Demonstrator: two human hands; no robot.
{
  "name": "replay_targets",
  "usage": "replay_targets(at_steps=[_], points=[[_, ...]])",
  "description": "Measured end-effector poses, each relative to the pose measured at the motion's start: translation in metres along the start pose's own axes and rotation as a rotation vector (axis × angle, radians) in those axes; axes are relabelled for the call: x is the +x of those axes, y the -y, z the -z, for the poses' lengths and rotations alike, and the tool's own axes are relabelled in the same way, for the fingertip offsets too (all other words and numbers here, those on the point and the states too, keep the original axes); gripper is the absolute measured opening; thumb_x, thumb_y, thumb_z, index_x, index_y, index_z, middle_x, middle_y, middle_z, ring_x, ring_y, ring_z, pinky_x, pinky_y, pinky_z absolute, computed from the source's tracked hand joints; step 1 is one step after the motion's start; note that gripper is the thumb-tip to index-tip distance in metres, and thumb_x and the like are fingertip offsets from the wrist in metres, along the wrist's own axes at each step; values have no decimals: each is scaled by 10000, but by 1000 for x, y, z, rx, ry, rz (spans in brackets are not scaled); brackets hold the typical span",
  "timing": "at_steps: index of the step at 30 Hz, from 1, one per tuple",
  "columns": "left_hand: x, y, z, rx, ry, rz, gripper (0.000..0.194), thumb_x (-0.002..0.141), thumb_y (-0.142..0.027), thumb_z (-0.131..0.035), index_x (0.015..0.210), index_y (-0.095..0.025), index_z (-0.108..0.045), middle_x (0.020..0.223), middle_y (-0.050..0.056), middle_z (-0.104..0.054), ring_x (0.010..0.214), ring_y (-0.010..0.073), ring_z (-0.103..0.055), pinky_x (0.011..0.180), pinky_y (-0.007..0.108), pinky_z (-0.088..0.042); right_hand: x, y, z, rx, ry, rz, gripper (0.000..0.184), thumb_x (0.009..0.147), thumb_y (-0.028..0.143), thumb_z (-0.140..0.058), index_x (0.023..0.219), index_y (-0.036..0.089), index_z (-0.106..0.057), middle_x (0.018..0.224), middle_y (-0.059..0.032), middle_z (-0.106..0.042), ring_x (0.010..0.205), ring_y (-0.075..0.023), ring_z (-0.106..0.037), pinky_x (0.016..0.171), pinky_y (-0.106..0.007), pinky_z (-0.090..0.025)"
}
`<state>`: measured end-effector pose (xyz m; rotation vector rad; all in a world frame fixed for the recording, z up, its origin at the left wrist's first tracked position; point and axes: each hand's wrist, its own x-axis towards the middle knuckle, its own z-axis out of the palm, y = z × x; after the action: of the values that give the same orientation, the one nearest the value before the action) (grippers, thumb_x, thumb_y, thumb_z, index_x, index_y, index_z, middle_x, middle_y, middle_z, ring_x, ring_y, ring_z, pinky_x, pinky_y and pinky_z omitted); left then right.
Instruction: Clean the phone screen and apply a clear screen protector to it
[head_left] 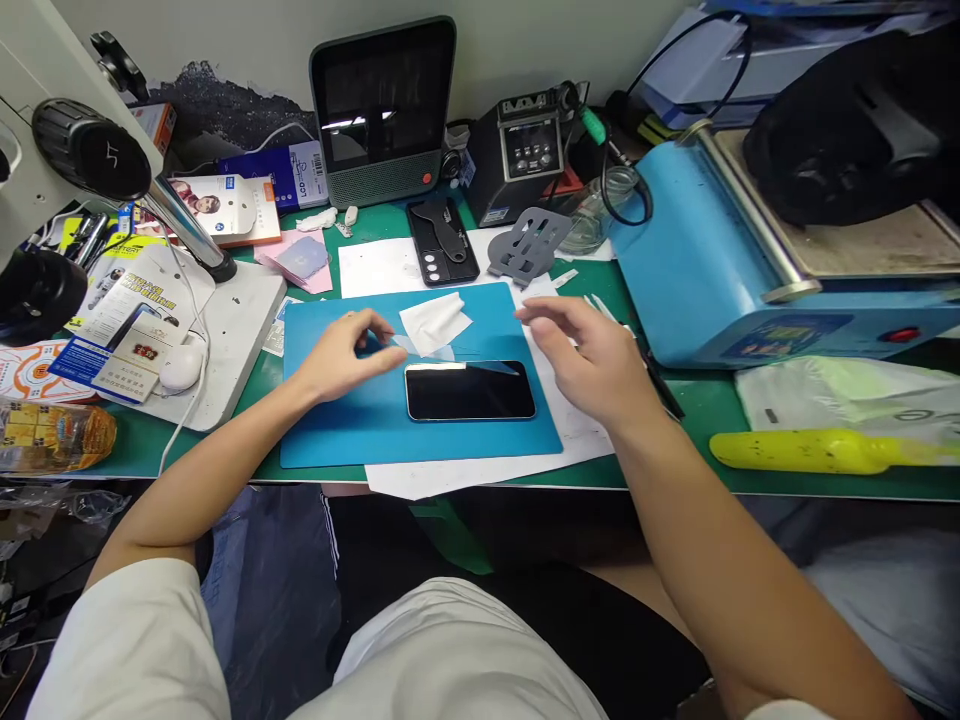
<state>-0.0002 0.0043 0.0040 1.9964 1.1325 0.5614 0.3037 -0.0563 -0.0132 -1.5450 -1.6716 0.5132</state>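
A smartphone (471,391) with a dark, glossy screen lies flat on a blue mat (345,435). My left hand (351,355) is just left of the phone, its thumb and fingers apart. Close to those fingertips is a translucent film or sheet (442,353), partly under a crumpled white wipe (436,322); whether I touch it cannot be made out. To the phone's upper right hovers my right hand (592,360), fingers curved and parted, with nothing visible in it.
Behind the mat lie a black phone case (442,242) and a grey slotted holder (529,246). A blue machine (675,260) stands at right, near a yellow bottle (802,451). At left is a white stand base (232,340) with a metal post. A dark display (382,105) stands at the back.
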Motion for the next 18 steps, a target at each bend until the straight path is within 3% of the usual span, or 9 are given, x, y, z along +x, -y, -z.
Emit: replay_targets(at_steps=[3, 6, 8, 13, 18], points=[[6, 7, 9, -97, -125, 67, 385, 887, -568, -509, 873, -198, -613, 918, 62, -701, 860, 214, -622, 784, 352, -471, 38, -1, -8, -75, 198, 115, 342, 997, 481, -559, 1149, 259, -769, 1151, -106, -766, 1053, -309, -703, 892, -486, -577], [9, 13, 15, -85, -184, 103, 407, 902, -568, -458, 782, -200, -583, 851, 60, -686, 839, 209, -622, 776, 343, -463, 63, -9, -20, -131, 408, 304, 377, 973, 505, -586, 1161, 245, -784, 1147, -130, -720, 1089, -318, -649, 954, -508, -528], [10, 15, 18, -72, -196, 114, 418, 911, -561, -446, 756, -199, -586, 826, 60, -686, 821, 208, -627, 780, 342, -465, 69, -16, -29, -132, 479, 367, 395, 962, 527, -595, 1155, 239, -784, 1158, -139, -688, 1109, -323, -617, 980, -521, -502], [12, 22, 19, -67, -233, 126, 446, 955, -524, -406, 734, -196, -611, 782, 56, -697, 807, 217, -648, 764, 339, -469, 70, -21, -41, -165, 431, 376, 300, 978, 441, -564, 928, 217, -757, 1061, -130, -667, 1030, -308, -600, 938, -512, -490], [10, 21, 18, -16, -260, 158, 527, 990, -557, -362, 698, -204, -620, 743, 52, -698, 768, 216, -647, 756, 340, -461, 53, -11, -15, -203, 233, 350, 214, 991, 379, -551, 926, 235, -695, 1074, -112, -703, 1064, -322, -619, 949, -531, -491]])
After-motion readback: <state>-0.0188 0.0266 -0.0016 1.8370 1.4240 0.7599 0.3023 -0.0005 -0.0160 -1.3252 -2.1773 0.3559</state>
